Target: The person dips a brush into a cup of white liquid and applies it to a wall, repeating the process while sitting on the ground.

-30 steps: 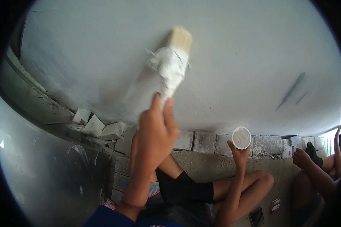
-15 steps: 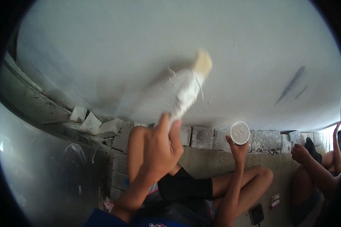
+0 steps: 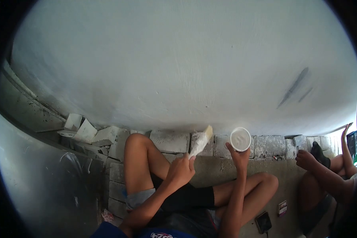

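White paint is coating the brush (image 3: 200,143) almost end to end, and I'm gripping its lower end in my left hand (image 3: 181,170), fingers closed tight round it, just right of my raised knee (image 3: 134,142). Its long axis is slanting up and to the right, with the pale bristle tip pointing towards the cup (image 3: 240,139). I'm holding that cup in my right hand (image 3: 239,157), fingers wrapped on it from below. Its open mouth is tipping back towards me, whitish inside. So both hands are clamped, one on each thing, and they're sitting apart. The bristle tip is near the cup's rim but not touching it, and a strip of brick is showing between them. The cup is lying to the right of the bristles and about level with them, and my left hand is the lower of the two. Behind both, a row of grey bricks (image 3: 168,141) is running along the foot of the pale wall (image 3: 178,59). Broken blocks (image 3: 89,133) are lying heaped at the left. Off to my right, another person's legs (image 3: 317,174) are resting on the floor (image 3: 218,168), and a phone (image 3: 263,222) is lying there too.
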A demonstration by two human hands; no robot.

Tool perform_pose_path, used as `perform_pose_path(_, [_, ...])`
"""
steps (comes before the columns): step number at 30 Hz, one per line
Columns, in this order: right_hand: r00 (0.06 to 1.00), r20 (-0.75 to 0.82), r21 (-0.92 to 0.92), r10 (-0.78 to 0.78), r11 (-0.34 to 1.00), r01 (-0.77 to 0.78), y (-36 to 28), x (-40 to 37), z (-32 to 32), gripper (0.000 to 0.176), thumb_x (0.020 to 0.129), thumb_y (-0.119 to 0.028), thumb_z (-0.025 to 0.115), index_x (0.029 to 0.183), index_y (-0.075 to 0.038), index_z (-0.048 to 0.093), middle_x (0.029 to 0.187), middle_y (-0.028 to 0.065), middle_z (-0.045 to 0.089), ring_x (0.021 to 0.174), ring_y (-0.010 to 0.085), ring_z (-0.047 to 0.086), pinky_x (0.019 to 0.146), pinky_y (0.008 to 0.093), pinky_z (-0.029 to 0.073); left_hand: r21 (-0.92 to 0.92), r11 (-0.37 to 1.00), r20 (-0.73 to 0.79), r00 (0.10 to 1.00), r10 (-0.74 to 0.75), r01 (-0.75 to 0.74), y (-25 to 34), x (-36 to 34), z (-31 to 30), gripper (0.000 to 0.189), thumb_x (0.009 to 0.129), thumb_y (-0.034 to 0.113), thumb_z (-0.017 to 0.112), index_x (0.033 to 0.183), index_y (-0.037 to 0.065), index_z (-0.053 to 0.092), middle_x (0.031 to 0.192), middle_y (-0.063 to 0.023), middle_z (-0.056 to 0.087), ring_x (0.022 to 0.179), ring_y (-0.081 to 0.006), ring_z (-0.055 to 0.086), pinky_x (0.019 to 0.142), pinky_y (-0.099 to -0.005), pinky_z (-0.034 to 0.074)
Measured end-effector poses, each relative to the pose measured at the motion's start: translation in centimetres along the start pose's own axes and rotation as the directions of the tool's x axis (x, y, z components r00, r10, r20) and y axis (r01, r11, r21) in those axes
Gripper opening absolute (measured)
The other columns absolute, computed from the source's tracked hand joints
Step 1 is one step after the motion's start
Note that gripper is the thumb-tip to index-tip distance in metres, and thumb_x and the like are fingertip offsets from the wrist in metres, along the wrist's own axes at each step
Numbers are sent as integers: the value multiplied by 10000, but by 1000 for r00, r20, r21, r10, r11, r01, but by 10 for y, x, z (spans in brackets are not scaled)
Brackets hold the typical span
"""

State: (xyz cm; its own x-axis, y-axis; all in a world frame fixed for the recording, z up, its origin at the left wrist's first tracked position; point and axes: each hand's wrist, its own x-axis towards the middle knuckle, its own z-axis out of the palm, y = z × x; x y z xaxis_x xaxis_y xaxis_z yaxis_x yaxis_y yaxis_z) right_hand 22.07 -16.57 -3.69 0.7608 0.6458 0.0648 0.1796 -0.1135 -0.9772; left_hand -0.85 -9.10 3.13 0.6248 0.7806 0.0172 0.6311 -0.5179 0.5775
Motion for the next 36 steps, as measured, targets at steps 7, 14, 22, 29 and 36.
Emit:
perform_pose_path(7, [998, 4, 47, 67, 997, -67, -2, 2, 5, 568, 696, -146, 836, 1151, 16, 537, 1048, 100, 642, 971, 190, 615, 859, 323, 477, -200, 962, -534, 844, 51, -185, 63, 41, -125, 164, 938, 92, 500, 923, -66, 461, 621, -273, 559, 590, -441, 606, 448, -449, 423])
perform_pose_path(14, [999, -27, 0, 23, 1000, -23, 16, 5, -1, 582, 692, -175, 841, 1151, 16, 540, 1050, 106, 641, 974, 198, 614, 859, 326, 476, -69, 997, -244, 969, 22, -40, 17, 41, -15, 233, 950, 128, 487, 963, -101, 446, 627, -310, 561, 615, -461, 611, 473, -481, 470])
perform_pose_path(22, [999, -32, -24, 41, 999, -41, 4, 1, -2, 571, 690, -165, 840, 1152, 9, 553, 1059, 108, 643, 970, 195, 616, 857, 329, 482, -87, 996, -129, 992, 3, -15, 9, 6, -25, 244, 957, 167, 479, 873, -61, 487, 596, -267, 558, 601, -441, 600, 518, -487, 458])
perform_pose_path(29, [993, -44, 50, -114, 992, 116, -3, 4, 8, 498, 682, -104, 810, 1113, 0, 584, 1036, 118, 664, 976, 213, 637, 843, 341, 493, -224, 971, -329, 944, 1, -80, 22, 32, -47, 232, 958, 176, 492, 875, -39, 521, 626, -270, 563, 610, -459, 587, 506, -473, 426])
perform_pose_path(36, [974, -49, -169, -221, 963, 210, 52, 20, 16, 619, 645, -134, 822, 1195, -34, 557, 1173, 157, 609, 1085, 290, 584, 925, 381, 452, -325, 943, 16, 998, -63, 65, -40, -3, 37, 298, 985, 207, 443, 924, -68, 540, 783, -279, 600, 746, -422, 588, 668, -465, 433])
